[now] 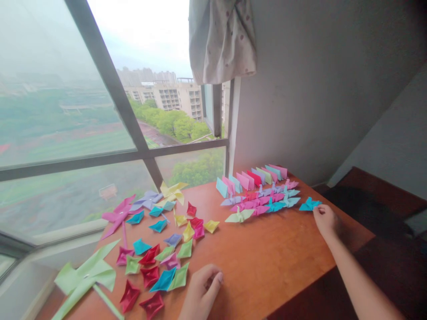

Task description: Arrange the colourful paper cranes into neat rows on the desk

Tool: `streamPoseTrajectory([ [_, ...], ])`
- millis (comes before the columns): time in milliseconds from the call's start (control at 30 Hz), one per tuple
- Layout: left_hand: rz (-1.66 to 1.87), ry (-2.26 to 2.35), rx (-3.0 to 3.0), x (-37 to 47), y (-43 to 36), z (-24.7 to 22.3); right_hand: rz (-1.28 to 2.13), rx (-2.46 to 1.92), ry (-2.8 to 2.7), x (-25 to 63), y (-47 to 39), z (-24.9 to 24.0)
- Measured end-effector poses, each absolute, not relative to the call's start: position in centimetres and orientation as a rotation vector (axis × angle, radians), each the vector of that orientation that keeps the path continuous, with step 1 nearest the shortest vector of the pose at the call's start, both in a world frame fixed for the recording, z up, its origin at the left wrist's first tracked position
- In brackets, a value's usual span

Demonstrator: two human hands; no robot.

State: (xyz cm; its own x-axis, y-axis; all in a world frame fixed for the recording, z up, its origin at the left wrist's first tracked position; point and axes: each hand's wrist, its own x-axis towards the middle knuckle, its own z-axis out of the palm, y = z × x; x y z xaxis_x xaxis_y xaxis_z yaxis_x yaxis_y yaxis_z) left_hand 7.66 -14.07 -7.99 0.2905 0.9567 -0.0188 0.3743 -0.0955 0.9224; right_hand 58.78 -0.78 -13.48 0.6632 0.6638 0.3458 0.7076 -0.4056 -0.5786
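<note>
Left hand [204,288] low, fingers curled inward; right hand [326,221] farther forward, fingertips pinched, forearm [358,276] extended.

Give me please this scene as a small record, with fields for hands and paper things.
Left hand: loosely curled, beside small paper boats
Right hand: fingertips at a blue paper crane; grip unclear
Other cranes: grouped, left of the blue one
Folded papers: standing in line behind the grouped cranes
Pinwheels: pink, purple, yellow, light green; near the window
Surface: brown table

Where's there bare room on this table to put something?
Widest bare tabletop: between the left hand, the paper cranes and the right hand. Crowded: left, with pinwheels and paper boats, and the far end, where folded papers stand behind the cranes.
</note>
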Motion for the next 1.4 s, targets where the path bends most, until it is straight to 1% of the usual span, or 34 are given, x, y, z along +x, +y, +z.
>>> streamPoseTrajectory([
  [367,0.835,1.255,1.682,7.8,-14.1,-8.1,-0.029,-2.125,-1.158,58.9,2.8,-14.0],
  [1000,0.826,1.290,1.715,8.1,-14.2,-7.2,-0.033,-2.095,-1.182,59.0,2.8,-14.6],
  [1400,0.801,1.277,1.731,8.0,-13.9,-7.6,0.011,-2.063,-1.154,59.0,2.9,-14.7],
])
